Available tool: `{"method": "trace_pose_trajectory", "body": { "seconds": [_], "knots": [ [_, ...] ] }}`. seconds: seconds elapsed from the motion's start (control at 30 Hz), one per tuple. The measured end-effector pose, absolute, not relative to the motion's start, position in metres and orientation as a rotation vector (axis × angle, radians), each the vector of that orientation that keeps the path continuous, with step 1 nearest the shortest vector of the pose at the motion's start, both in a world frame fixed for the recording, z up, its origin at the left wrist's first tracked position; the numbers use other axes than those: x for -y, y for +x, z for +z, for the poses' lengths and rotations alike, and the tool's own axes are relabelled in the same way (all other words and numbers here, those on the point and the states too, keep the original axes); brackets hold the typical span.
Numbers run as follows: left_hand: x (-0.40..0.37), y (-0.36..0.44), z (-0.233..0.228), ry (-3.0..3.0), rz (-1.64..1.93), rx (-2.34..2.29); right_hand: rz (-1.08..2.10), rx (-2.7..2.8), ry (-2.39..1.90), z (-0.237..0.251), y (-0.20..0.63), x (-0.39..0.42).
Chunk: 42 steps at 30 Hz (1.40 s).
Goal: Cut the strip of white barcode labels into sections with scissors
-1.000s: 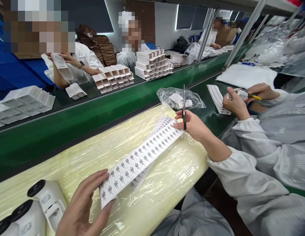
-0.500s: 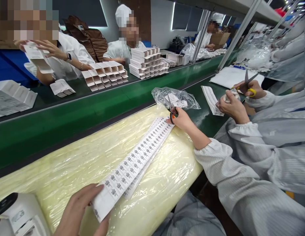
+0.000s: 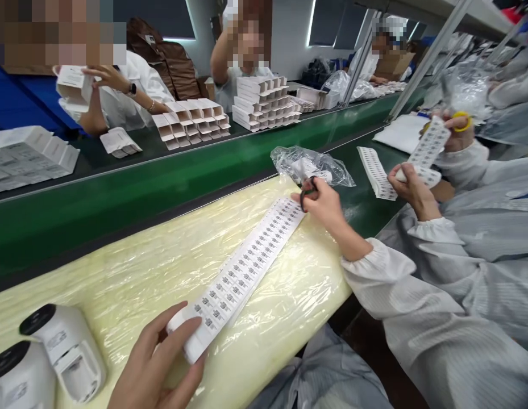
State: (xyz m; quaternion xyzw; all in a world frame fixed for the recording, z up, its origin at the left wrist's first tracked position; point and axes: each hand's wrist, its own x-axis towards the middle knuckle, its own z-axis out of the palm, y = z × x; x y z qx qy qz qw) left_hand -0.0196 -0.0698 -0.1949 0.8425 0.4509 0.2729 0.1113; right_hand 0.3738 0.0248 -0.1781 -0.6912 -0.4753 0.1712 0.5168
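Note:
A long white label strip (image 3: 246, 267) with rows of small printed labels lies diagonally on a yellow foam pad (image 3: 119, 284) wrapped in clear film. My left hand (image 3: 161, 363) pinches the strip's near end, where it curls over my fingers. My right hand (image 3: 327, 207) rests at the strip's far end and grips dark-handled scissors (image 3: 308, 187); their blades are hidden against a clear plastic bag (image 3: 315, 165).
Two white camera-like devices (image 3: 63, 352) stand at the pad's near left. A green conveyor belt (image 3: 119, 199) runs beyond the pad, with stacks of white cartons (image 3: 267, 102) behind it. A co-worker's hand (image 3: 411, 184) on the right holds another label strip (image 3: 429, 145).
My right hand has lowered the scissors from upright down to the strip's far end. The strip now lies flatter on the pad. The co-worker has raised a label strip.

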Motion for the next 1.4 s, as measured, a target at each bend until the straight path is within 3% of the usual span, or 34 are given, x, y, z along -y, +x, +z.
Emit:
{"method": "trace_pose_trajectory", "body": {
  "seconds": [0.1,0.27,0.37,1.4],
  "knots": [
    [0.069,-0.020,-0.190,2.569,0.774,-1.271,0.729,1.161,-1.485,-0.159,0.355,0.024],
    [0.070,-0.011,-0.184,2.577,0.865,-1.241,2.109,1.123,-0.945,-0.165,0.307,0.127],
    [0.071,-0.006,-0.182,2.561,0.883,-1.238,2.431,1.103,-0.975,-0.185,0.275,0.157],
    [0.073,-0.005,-0.183,2.534,0.942,-1.221,2.418,1.041,-1.046,-0.190,0.230,0.130]
  ]
}}
